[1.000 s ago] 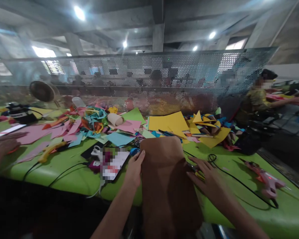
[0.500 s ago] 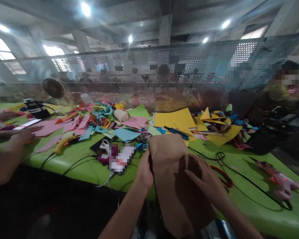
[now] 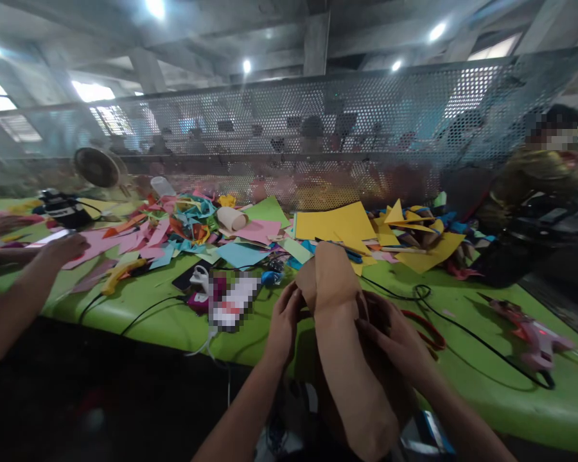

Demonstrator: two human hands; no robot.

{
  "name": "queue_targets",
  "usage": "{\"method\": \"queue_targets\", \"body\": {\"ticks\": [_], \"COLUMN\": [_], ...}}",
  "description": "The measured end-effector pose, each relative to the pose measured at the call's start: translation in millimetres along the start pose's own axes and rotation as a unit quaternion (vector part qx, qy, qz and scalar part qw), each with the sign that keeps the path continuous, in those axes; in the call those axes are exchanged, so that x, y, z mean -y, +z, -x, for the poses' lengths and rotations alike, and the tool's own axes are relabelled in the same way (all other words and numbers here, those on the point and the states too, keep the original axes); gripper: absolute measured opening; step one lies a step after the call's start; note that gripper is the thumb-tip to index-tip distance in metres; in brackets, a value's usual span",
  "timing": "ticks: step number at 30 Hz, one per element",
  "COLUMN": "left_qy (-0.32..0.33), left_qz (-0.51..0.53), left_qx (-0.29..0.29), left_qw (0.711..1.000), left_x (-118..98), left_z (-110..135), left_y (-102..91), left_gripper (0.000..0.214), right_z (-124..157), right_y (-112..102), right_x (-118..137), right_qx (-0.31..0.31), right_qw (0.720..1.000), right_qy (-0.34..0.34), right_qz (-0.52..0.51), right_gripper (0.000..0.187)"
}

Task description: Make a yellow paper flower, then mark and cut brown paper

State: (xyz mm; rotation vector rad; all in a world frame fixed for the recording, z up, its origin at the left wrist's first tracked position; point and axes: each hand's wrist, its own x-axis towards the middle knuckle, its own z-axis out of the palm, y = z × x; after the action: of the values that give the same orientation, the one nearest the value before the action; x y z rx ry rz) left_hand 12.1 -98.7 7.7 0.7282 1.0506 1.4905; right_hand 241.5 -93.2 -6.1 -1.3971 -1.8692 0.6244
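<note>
A brown paper bag (image 3: 340, 333) stands tilted in front of me at the table's edge. One narrow side is turned up towards me, and its upper end is bent with a flap to the left. My left hand (image 3: 285, 321) grips the flap's edge at the upper left, thumb towards me. On the other side, my right hand (image 3: 392, 330) is closed on the bag's right edge, with some fingertips hidden behind the paper. The lower end of the bag hangs over the front edge, close to my body.
A pink glue gun (image 3: 534, 333) with its black cable lies right on the green table (image 3: 481, 385); a red loop (image 3: 431, 330) is nearer. Left are a phone (image 3: 236, 298), a yellow-handled tool (image 3: 120, 276) and another person's hand (image 3: 65, 250). Coloured paper (image 3: 334, 223) lies behind.
The bag has turned from its broad face to a narrow side, and its top now bends. My hands stay at its two sides. The other person's hand at left has lifted a little.
</note>
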Motion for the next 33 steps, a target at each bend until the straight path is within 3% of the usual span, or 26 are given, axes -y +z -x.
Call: {"method": "queue_targets", "body": {"ticks": [5, 15, 22, 27, 33], "left_qy": [-0.007, -0.059, -0.082, -0.064, -0.041], "left_qz": [-0.007, 0.026, -0.019, 0.021, 0.07], "left_qx": [0.008, 0.011, -0.063, -0.054, -0.057], "left_qw": [1.0, 0.998, 0.994, 0.996, 0.995], "left_x": [3, -26, -26, -18, -29], "left_z": [3, 14, 6, 4, -3], "left_y": [1.5, 8.8, 0.6, 4.4, 0.5], "left_gripper": [0.055, 0.033, 0.051, 0.05, 0.049], "right_z": [1, 5, 8, 10, 8], "right_y": [1, 6, 4, 3, -1], "right_x": [4, 5, 14, 15, 0], "right_qx": [0.012, 0.013, 0.043, 0.054, 0.004], "right_qw": [1.0, 1.0, 0.999, 0.998, 0.997], "right_qy": [0.008, -0.017, -0.027, -0.025, 0.021], "right_qz": [-0.024, 0.021, 0.019, 0.011, -0.079], "right_gripper": [0.055, 0.059, 0.057, 0.063, 0.065]}}
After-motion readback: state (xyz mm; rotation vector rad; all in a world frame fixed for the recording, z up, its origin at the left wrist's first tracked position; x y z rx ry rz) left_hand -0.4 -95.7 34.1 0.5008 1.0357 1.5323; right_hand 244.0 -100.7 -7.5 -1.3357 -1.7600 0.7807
